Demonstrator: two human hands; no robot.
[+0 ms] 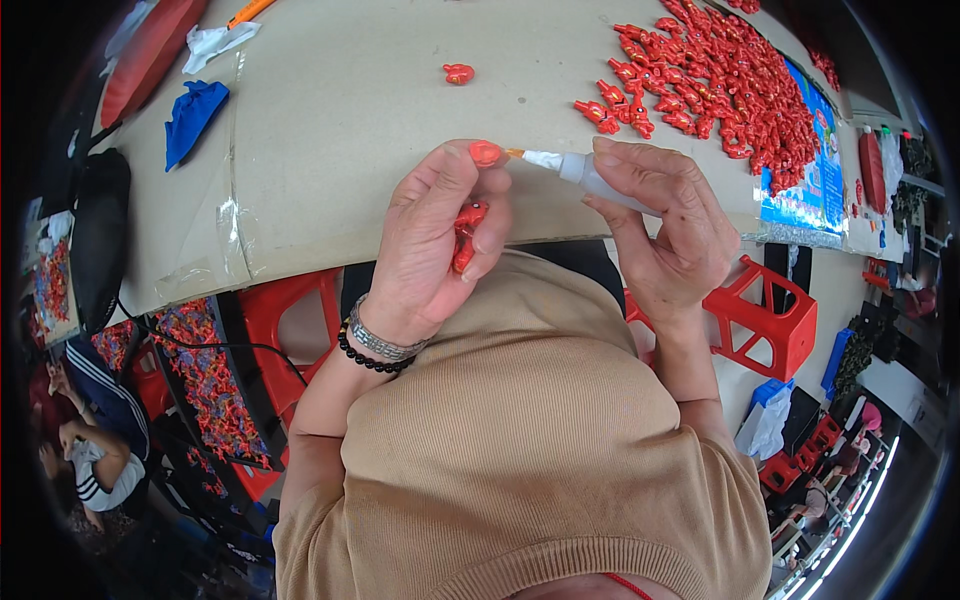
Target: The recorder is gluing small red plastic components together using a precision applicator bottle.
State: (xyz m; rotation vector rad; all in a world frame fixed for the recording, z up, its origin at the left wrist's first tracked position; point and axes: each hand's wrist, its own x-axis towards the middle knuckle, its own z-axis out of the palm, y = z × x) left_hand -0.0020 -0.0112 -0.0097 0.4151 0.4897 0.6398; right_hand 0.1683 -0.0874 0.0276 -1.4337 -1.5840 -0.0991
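My left hand [430,225], raised over the table's near edge, pinches a small red plastic piece [485,152] between thumb and forefinger. More small red figures [467,236] lie in its palm under the curled fingers. My right hand [672,215] grips a translucent white squeeze bottle [598,182], held almost level. The bottle's narrow orange-tan tip points left and reaches the pinched piece; whether it touches cannot be made out. One loose red piece [458,74] lies on the table beyond my hands.
At the right, a large pile of red figures [735,85] partly covers a blue printed sheet [822,150]. A blue cloth [193,120] and white tissue [218,43] lie at the left. Red stools [765,315] and trays of colourful pieces [212,375] stand below. Other people [95,430] sit nearby.
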